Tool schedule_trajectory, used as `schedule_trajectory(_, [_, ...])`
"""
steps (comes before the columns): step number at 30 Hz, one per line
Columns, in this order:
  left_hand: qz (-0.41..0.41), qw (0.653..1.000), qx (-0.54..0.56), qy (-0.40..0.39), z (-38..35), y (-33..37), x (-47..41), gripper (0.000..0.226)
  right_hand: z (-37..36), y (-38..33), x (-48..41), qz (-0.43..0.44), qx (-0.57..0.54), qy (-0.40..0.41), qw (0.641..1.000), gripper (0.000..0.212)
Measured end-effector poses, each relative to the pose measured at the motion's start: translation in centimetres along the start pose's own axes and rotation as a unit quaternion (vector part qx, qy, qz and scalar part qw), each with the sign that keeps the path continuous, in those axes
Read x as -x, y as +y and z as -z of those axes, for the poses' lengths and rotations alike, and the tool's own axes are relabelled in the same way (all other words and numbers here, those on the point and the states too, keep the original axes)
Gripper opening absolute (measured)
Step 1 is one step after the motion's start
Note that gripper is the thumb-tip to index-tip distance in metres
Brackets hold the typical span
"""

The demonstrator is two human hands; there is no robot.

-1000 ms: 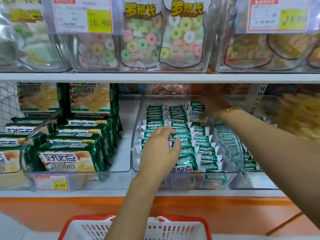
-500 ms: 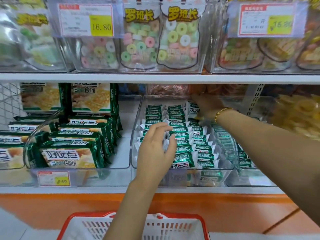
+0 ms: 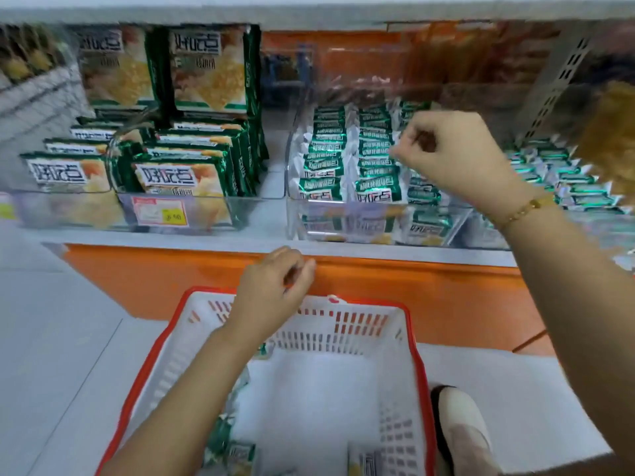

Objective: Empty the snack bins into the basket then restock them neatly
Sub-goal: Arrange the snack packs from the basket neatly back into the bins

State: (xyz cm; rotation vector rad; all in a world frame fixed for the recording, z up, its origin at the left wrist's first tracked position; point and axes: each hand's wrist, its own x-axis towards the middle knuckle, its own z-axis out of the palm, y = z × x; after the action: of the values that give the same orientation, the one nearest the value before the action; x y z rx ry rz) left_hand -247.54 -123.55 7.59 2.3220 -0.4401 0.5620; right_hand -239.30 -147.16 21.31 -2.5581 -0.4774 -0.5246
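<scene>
Two hands have moved since the earlier frames, and the view has tipped down, so the candy shelf is gone from sight and the basket (image 3: 417,355) shows. The left hand (image 3: 275,290) has left the clear bin (image 3: 290,173) and now hangs below its front, over the basket's far rim, fingers (image 3: 305,266) loosely curled with nothing seen in them. The right hand (image 3: 457,156) has pulled from the bin's back to above its right side. Its fingers (image 3: 409,149) are curled with tips at the small green packets (image 3: 324,164); cannot tell if they pinch one, blurred. The packets are in the bin, three rows running front to back, each standing on edge with its long axis across the bin and its printed face toward the front. A few loose packets (image 3: 240,455) lie in the basket, below the bin.
</scene>
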Motion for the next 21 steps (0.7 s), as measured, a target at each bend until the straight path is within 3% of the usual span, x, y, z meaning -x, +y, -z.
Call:
schedule_trajectory(3, [0.064,0.986,-0.016,-0.156,-0.6,-3.2,3.9,0.043,-2.3,-2.9,6.0,0.008,-0.124,-0.102,0.987,0.021])
schedule_trajectory(6, [0.129,0.954,-0.016,-0.27,-1.6,-5.7,8.3,0.032,-8.7,-3.6,10.9,-0.02,-0.116,-0.298,0.947,0.016])
schedule_trajectory(8, [0.177,0.916,-0.035,-0.357,-2.5,-7.8,11.5,0.02,-13.8,-3.3,14.1,-0.047,-0.081,-0.433,0.897,0.025])
schedule_trajectory(11, [0.269,0.829,-0.049,-0.488,-3.6,-11.0,16.2,0.046,-20.4,-2.9,19.2,-0.11,-0.108,-0.592,0.791,0.047])
schedule_trajectory(14, [0.292,0.772,-0.082,-0.558,-4.3,-12.7,19.3,0.06,-25.4,-2.6,23.6,-0.157,-0.14,-0.667,0.714,0.056])
schedule_trajectory(17, [0.29,0.738,-0.119,-0.598,-4.9,-13.8,20.9,0.066,-28.5,-3.1,26.6,-0.177,-0.177,-0.715,0.653,0.055])
schedule_trajectory(21, [0.309,0.715,-0.146,-0.61,-6.0,-15.6,22.2,0.074,-31.1,-3.9,28.9,-0.139,-0.163,-0.736,0.642,0.056])
